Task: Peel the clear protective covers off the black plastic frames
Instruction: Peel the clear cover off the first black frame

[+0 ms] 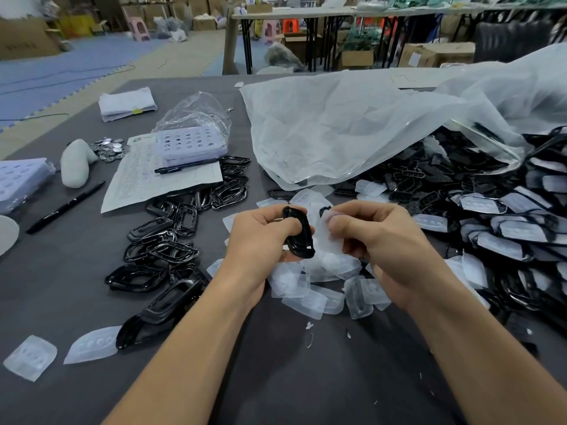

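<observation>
Left hand [260, 237] grip wraps black frame [303, 236]; right hand [376, 237] grip pinches clear cover [329, 239]. Looks mid-peel; next, pull cover free.

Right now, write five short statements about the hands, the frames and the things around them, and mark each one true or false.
1. The left hand grips a black frame. True.
2. The right hand holds nothing. False: it pinches a clear cover.
3. A pile of peeled frames lies left of the hands. True.
4. Both pens lie right of the hands. False: the pens lie to the left, one of them on a paper sheet.
5. A big plastic bag lies over part of the heap of unpeeled frames. True.
</observation>
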